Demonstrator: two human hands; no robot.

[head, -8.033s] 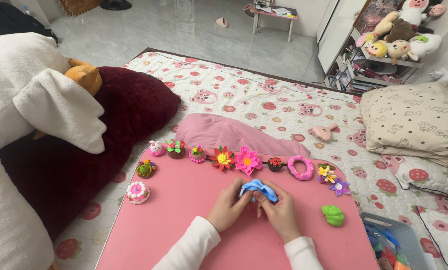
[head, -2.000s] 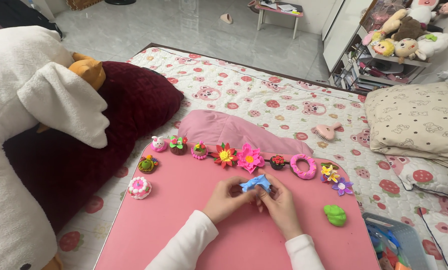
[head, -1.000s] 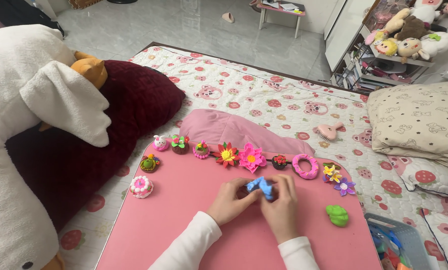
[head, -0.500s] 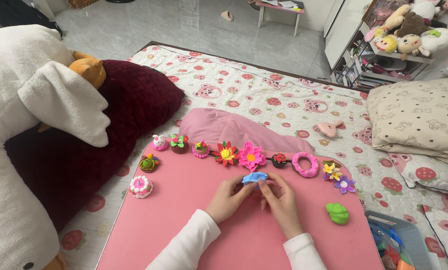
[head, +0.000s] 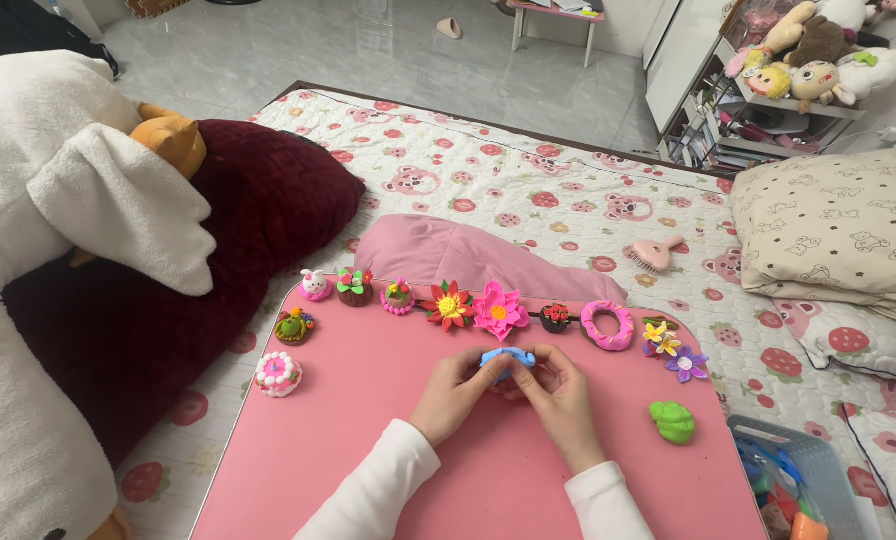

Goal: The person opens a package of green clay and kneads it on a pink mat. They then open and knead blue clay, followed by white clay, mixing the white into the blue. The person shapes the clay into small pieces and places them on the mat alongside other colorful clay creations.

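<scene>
A small blue clay piece (head: 508,357) is pinched between the fingertips of my left hand (head: 453,393) and my right hand (head: 558,395), just above the pink table (head: 368,440). Beyond my hands runs a row of clay figures: a red flower (head: 449,304), a big pink flower (head: 500,311), a dark cake with red berries (head: 556,317) and a pink ring (head: 607,325). A lump of green clay (head: 673,421) lies to the right of my right hand.
More clay pieces stand at the table's left: a white rabbit (head: 315,285), a green turtle (head: 293,326), a white-pink cake (head: 278,373). A large plush duck (head: 58,200) and dark red cushion (head: 258,200) lie left; a blue basket (head: 808,480) sits right.
My hands have kept working the blue clay in about the same spot; it has turned from a larger curled shape into a flatter, smaller piece held at my fingertips.
</scene>
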